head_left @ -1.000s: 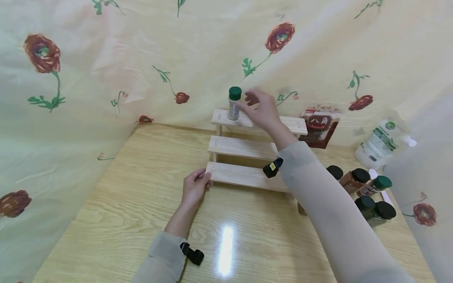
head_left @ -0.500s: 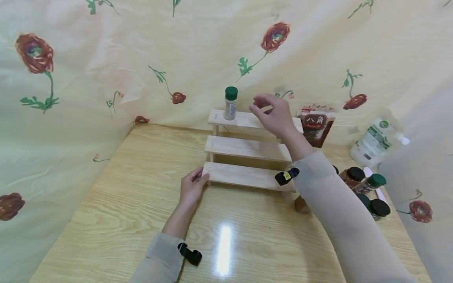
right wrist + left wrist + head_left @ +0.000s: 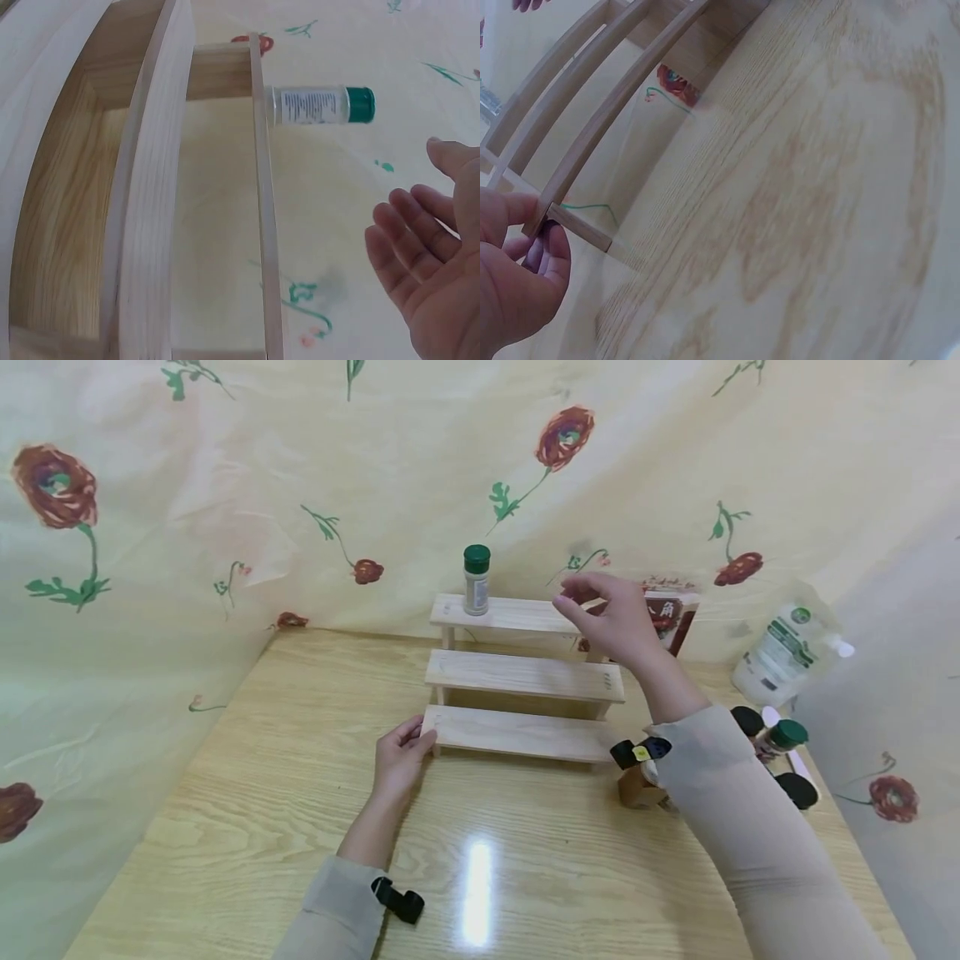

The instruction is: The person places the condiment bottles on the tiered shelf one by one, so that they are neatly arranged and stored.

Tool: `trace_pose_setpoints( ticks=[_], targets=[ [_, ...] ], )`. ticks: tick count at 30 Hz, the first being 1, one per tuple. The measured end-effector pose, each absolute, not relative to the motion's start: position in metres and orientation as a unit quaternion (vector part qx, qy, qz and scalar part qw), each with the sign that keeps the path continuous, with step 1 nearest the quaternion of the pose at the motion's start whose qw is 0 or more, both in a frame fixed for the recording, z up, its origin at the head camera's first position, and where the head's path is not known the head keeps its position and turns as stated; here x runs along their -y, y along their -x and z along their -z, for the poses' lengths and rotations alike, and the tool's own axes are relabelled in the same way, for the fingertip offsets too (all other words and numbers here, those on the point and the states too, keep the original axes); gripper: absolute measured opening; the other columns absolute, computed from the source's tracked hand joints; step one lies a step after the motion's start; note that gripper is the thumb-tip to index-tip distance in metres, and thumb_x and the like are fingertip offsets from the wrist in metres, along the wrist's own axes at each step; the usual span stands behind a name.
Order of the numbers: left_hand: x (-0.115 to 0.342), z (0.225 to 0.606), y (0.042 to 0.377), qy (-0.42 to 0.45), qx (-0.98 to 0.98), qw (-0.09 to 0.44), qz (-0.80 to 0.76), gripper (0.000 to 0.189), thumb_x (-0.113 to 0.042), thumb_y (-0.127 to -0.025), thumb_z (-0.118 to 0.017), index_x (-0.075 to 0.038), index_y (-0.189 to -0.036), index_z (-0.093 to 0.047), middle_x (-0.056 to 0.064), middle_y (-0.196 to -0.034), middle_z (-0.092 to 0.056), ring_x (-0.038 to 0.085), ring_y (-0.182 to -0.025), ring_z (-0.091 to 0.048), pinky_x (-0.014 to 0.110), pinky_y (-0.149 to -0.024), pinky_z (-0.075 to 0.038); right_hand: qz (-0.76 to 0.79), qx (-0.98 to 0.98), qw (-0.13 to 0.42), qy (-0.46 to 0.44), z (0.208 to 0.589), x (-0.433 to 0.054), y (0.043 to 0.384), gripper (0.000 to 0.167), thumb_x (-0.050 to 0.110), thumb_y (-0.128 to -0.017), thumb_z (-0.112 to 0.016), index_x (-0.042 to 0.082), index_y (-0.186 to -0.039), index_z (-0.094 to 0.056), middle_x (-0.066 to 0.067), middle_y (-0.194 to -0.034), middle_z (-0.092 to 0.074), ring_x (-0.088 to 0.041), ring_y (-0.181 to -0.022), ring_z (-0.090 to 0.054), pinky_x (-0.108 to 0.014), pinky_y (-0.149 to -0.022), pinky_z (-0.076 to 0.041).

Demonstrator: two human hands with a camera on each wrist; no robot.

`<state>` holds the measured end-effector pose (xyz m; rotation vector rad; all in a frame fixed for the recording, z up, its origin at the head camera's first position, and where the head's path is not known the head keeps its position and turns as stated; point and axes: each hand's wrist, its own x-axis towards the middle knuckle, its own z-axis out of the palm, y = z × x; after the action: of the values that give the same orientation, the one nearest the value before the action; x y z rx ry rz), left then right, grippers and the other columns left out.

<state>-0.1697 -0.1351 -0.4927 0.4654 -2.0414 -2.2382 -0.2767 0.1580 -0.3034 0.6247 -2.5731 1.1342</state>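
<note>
A three-tier wooden rack (image 3: 517,673) stands on the table against the cloth. On the left part of its top tier a clear shaker jar (image 3: 476,592) with a green cap stands upright. My left hand (image 3: 397,764) pinches the left end of the lowest tier; in the left wrist view the thumb and fingers (image 3: 556,255) close round that board's corner. To the right of the jar, apart from it, my right hand (image 3: 618,622) hangs in the air over the right end of the top tier. Its fingers (image 3: 420,225) are relaxed with nothing in them.
A red-brown spice pouch (image 3: 678,622) leans at the back right, partly behind my right hand. A clear spouted pouch (image 3: 783,647) stands farther right. Several jars, among them a green-capped one (image 3: 783,737), are partly hidden by my right sleeve (image 3: 750,810). A brown jar (image 3: 637,789) sits near the rack's right end.
My right hand has drawn away from the shaker jar to the right, leaving it standing on the top tier. The left hand keeps its grip on the rack. The head view has shifted slightly.
</note>
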Motion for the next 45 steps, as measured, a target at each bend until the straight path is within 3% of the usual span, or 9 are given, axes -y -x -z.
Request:
trace_pose_setpoints(
  ticks=[5,10,19,31,36,43,45],
  targets=[
    [0.136,0.492,0.169,-0.152,0.674,0.042,0.722,0.041,-0.001,-0.093,-0.072,0.007,-0.131,-0.062,0.02,-0.118,-0.063,0.02,-0.1,-0.063,0.015,-0.079,-0.057,-0.36,0.899,0.122,-0.219,0.302,-0.178,0.268,0.038,0.034,-0.099,-0.067,0.005,-0.123,-0.069,-0.011,-0.109,-0.071,-0.023,-0.098,-0.066,-0.012,-0.075,-0.051],
    [0.135,0.492,0.169,-0.153,0.675,0.038,0.721,0.041,-0.002,-0.093,-0.072,0.007,-0.131,-0.062,0.019,-0.118,-0.063,0.02,-0.1,-0.063,0.015,-0.079,-0.057,-0.326,0.907,0.136,-0.227,0.3,-0.199,0.259,0.036,0.029,-0.098,-0.068,0.003,-0.122,-0.069,-0.014,-0.106,-0.072,-0.027,-0.092,-0.068,-0.013,-0.072,-0.048],
    [0.135,0.491,0.168,-0.152,0.67,0.023,0.727,0.042,-0.002,-0.094,-0.071,0.007,-0.133,-0.06,0.019,-0.12,-0.06,0.021,-0.103,-0.062,0.016,-0.083,-0.057,-0.306,0.918,0.141,-0.211,0.3,-0.235,0.244,0.032,0.023,-0.097,-0.072,0.003,-0.121,-0.07,-0.013,-0.1,-0.073,-0.024,-0.087,-0.066,-0.005,-0.069,-0.047],
    [0.136,0.492,0.169,-0.148,0.678,0.027,0.719,0.041,-0.003,-0.094,-0.071,0.007,-0.133,-0.06,0.019,-0.12,-0.06,0.024,-0.105,-0.061,0.015,-0.084,-0.056,-0.264,0.93,0.107,-0.231,0.31,-0.276,0.234,0.025,0.018,-0.095,-0.073,0.002,-0.114,-0.072,-0.012,-0.099,-0.073,-0.015,-0.082,-0.066,-0.01,-0.067,-0.051],
    [0.135,0.491,0.168,-0.155,0.676,0.016,0.721,0.042,-0.004,-0.094,-0.071,0.006,-0.134,-0.059,0.018,-0.121,-0.059,0.025,-0.108,-0.06,0.015,-0.085,-0.056,-0.241,0.94,0.078,-0.229,0.313,-0.292,0.229,0.025,0.019,-0.096,-0.072,0.002,-0.115,-0.072,-0.014,-0.103,-0.073,-0.027,-0.086,-0.07,-0.018,-0.069,-0.055],
    [0.135,0.49,0.167,-0.152,0.677,0.02,0.72,0.042,-0.003,-0.094,-0.07,0.007,-0.134,-0.059,0.018,-0.12,-0.059,0.024,-0.107,-0.06,0.015,-0.085,-0.056,-0.208,0.953,0.0,-0.222,0.323,-0.313,0.224,0.041,0.025,-0.099,-0.068,-0.004,-0.128,-0.064,-0.023,-0.113,-0.069,-0.035,-0.093,-0.069,-0.051,-0.079,-0.06],
    [0.135,0.49,0.167,-0.153,0.679,0.018,0.718,0.042,-0.003,-0.095,-0.07,0.006,-0.134,-0.059,0.019,-0.121,-0.059,0.025,-0.108,-0.06,0.014,-0.084,-0.056,-0.2,0.954,-0.025,-0.223,0.328,-0.317,0.222,0.045,0.027,-0.099,-0.069,-0.005,-0.13,-0.062,-0.024,-0.115,-0.069,-0.035,-0.095,-0.069,-0.054,-0.081,-0.059]
  ],
)
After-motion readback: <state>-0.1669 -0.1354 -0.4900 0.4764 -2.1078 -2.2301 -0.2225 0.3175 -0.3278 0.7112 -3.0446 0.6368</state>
